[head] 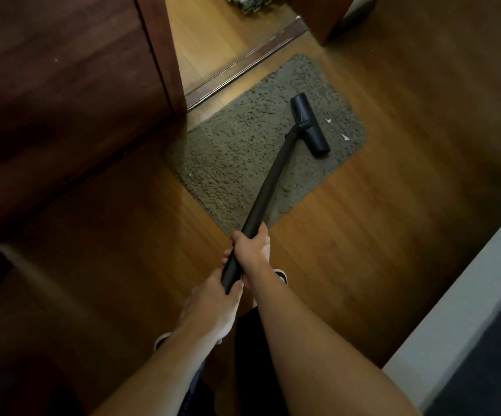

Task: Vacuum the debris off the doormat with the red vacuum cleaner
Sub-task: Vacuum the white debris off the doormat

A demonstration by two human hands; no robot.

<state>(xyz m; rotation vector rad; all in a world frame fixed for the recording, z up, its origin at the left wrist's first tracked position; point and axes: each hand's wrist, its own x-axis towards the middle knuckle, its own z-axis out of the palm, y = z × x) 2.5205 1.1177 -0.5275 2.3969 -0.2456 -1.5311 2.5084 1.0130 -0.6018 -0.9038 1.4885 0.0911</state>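
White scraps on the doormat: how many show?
2. One scrap lies just right of the vacuum head; the other nearer the doormat's right edge. More may hide under the head.

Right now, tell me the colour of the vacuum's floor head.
The floor head is plain black, seen best in the head view.

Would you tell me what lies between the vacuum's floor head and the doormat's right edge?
In the head view, a white scrap and a second scrap lie on the doormat beyond the floor head; nothing else shows there.
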